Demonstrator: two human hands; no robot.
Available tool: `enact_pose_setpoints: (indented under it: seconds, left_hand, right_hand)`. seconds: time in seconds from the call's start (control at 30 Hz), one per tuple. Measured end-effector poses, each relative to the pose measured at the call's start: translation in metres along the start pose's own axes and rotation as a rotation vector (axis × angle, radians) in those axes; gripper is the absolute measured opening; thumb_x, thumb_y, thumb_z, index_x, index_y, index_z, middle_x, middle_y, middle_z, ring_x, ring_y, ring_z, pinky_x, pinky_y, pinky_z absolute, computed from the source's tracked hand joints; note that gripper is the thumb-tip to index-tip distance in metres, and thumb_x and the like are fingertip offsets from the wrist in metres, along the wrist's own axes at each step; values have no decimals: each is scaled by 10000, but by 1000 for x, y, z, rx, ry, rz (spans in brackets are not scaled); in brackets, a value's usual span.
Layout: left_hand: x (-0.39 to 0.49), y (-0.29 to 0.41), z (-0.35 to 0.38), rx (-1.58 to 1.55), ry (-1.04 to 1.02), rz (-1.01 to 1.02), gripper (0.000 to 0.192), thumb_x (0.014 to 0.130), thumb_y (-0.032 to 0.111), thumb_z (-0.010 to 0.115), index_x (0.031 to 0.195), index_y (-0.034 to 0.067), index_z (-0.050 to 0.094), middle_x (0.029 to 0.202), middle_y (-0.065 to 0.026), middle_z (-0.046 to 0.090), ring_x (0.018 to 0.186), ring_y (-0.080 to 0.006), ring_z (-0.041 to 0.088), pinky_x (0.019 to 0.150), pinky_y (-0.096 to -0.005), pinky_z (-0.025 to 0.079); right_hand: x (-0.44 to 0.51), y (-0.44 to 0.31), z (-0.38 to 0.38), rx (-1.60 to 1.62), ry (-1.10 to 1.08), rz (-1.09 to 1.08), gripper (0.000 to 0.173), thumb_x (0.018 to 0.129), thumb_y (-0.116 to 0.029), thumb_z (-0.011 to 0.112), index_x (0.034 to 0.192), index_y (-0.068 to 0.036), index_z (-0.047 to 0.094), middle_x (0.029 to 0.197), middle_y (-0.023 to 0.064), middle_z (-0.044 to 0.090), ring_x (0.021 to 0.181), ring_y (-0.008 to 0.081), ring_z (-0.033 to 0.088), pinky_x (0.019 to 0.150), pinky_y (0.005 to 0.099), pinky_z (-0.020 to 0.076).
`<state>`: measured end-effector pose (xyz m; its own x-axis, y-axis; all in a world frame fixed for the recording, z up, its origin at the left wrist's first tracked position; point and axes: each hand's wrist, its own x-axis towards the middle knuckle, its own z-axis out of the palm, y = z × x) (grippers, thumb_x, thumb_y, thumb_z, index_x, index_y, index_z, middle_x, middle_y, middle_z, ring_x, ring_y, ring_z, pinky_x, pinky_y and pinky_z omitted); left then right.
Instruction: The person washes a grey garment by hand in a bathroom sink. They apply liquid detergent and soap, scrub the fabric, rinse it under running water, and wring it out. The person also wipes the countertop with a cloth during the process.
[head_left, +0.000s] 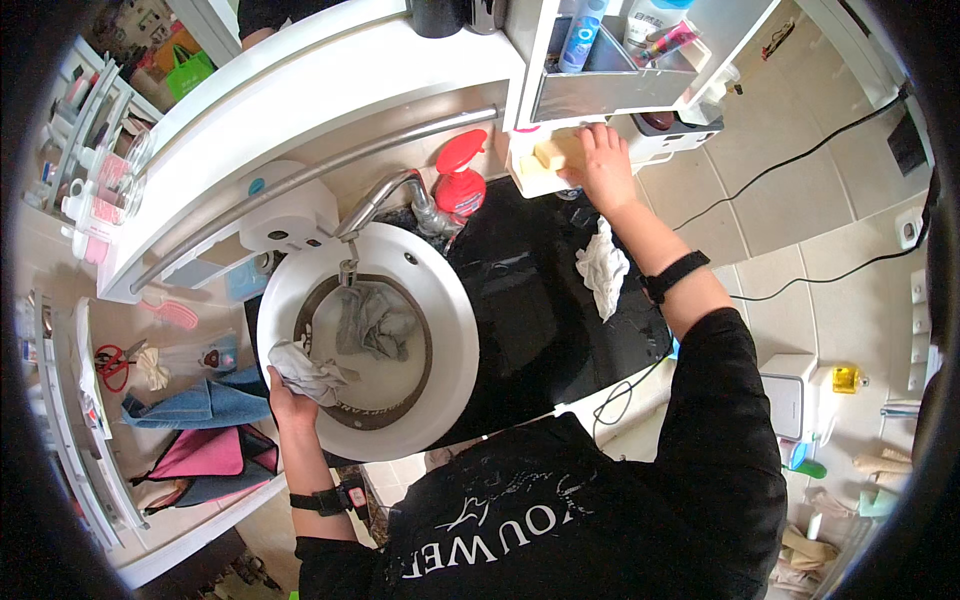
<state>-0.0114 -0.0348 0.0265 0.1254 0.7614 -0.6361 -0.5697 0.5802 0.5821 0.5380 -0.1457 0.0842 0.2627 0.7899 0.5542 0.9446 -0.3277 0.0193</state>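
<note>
At the left rim of the round white washbasin (457, 330), my left hand (294, 405) grips a wet, whitish cloth (304, 373) that hangs inward over the water. Cloudy water fills the bowl, and a grey cloth (379, 322) lies in it below the chrome faucet (375, 202). My right hand (607, 166) is over the right side of a white box (536, 186) holding pale yellow soap bars (553, 154). Its fingers bend over the box's contents; whether they hold a bar is hidden. A crumpled white cloth (604, 271) rests on the black countertop (525, 322) below my right wrist.
A red pump bottle (460, 180) stands behind the faucet. The metal rail (315, 195) and white shelf (337, 97) overhang the basin's back. Scissors (112, 367), a pink comb (172, 313) and folded denim (202, 405) lie left. A black cable (787, 165) runs along the right.
</note>
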Motion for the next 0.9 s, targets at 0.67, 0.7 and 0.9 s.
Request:
enact_pose_setpoints:
  seconds: [0.67,0.7,0.9]
  left_hand:
    - [-18,-28,75,-90,-171,-39,421,925,352,421,1223,58,463,1187,-79,518,1112,-241,484,973,-400,355]
    - [-13,-32,72,-47,-53,-71,395,920,315,443,1217,55,467,1161,-78,528,1096,-236,491,961,-396,366]
    - [-2,-33,36,141,-324,-61,404,924,249,450,1291,84,418,1247,-54,459,1113,-157,454,959,-336,346]
  right_hand:
    - [-100,-367,-1,2307,-864,1147,616,916,-489,388,1392,-121,256,1357,90,355,1240,218,347,1024,397,276]
    - [-102,-384,-4,2341,-630,1010,580,927,-433,413,1389,-112,271,1359,89,356,1236,214,354,1026,373,279]
    - [-100,-435,-3,1199,-441,433,482,930,-267,436,1357,-68,336,1355,176,386,1267,287,352,1048,349,245]
